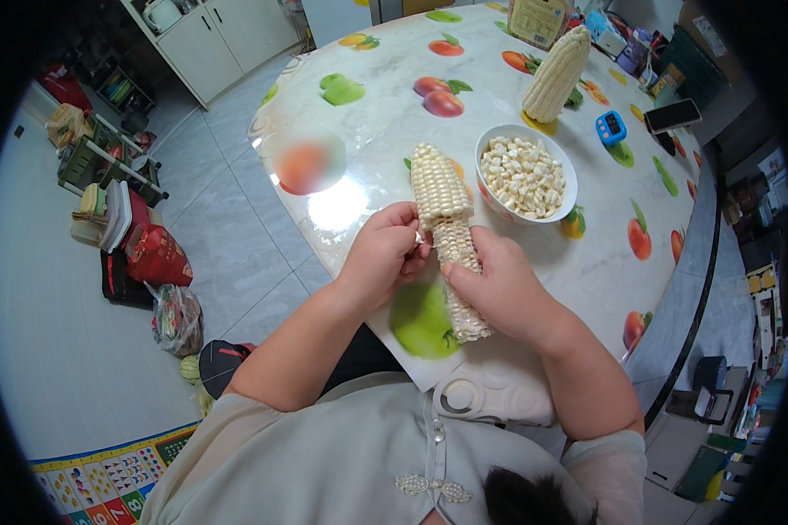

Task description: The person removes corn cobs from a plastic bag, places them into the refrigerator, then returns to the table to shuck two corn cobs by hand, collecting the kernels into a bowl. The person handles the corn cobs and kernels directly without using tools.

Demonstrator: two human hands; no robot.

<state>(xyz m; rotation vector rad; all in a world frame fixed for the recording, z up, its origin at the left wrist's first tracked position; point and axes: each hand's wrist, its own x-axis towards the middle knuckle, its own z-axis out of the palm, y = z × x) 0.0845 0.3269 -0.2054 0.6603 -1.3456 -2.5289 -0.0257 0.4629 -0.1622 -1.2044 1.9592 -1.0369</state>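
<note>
A white corn cob (pixel 441 187) points away from me over the table edge. Its far half bears kernels, while the near half is stripped to the bare core. My right hand (pixel 499 282) grips the stripped part, thumb across the top. At the cob's left side, just below the remaining rows, my left hand (pixel 391 252) has its fingers curled in. A pale kernel (pixel 419 238) shows between its thumb and fingers; the palm is hidden. Beyond my right hand stands a white bowl (pixel 570 197) holding many loose kernels (pixel 522 174).
A full corn cob (pixel 558 75) stands upright behind the bowl. To its right are a blue digital timer (pixel 611 128) and a propped smartphone (pixel 673 116). A labelled package (pixel 537 23) stands at the back. The fruit-patterned table cover (pixel 381 125) reflects a bright glare.
</note>
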